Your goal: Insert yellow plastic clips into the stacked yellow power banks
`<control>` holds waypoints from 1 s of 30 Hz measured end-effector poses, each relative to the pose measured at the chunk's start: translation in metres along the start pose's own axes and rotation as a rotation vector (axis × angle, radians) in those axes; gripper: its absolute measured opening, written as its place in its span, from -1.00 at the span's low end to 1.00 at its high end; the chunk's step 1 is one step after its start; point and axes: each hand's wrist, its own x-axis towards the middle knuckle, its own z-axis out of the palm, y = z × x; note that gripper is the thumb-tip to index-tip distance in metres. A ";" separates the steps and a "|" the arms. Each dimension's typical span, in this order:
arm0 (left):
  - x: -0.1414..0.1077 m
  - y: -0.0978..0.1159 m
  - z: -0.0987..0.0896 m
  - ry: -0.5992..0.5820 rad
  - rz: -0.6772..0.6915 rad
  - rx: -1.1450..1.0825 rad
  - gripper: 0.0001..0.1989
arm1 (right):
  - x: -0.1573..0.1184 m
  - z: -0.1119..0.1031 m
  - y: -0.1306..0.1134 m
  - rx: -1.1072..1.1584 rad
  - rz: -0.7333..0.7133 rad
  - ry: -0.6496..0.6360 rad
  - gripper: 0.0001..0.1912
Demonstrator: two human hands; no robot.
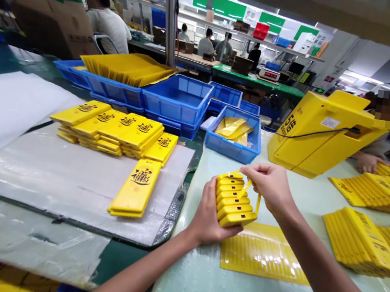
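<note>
My left hand point(205, 215) is wrapped round a stack of several flat yellow cases point(232, 202), which look like power banks, each with a small dark port on its end. Thumb and fingers of my right hand point(266, 180) pinch a thin yellow strip point(246, 189) at the top of the stack. Another narrow strip point(258, 204) hangs below the right fingers. Under both hands lies a yellow sheet of narrow strips point(263, 252) on the pale table mat point(190, 280).
Printed yellow cases point(110, 127) are piled on a grey board point(66, 181) at left. Blue bins point(176, 97) stand behind, one small bin point(233, 146) holding yellow pieces. A yellow box point(313, 133) and rows of cases point(363, 242) are at right, near a co-worker's hand point(367, 162).
</note>
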 end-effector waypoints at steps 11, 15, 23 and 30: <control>0.002 -0.001 -0.001 -0.015 0.006 0.035 0.48 | 0.004 0.000 -0.011 -0.090 -0.035 -0.053 -0.53; 0.003 -0.001 -0.001 -0.024 0.011 0.038 0.50 | 0.004 -0.005 -0.017 -0.115 -0.055 -0.040 -0.55; 0.002 -0.002 -0.001 -0.012 0.016 0.018 0.49 | 0.002 -0.001 -0.015 -0.098 -0.043 -0.063 -0.54; 0.001 -0.004 -0.001 -0.020 0.009 0.027 0.50 | 0.007 0.001 -0.014 -0.106 -0.073 -0.084 -0.57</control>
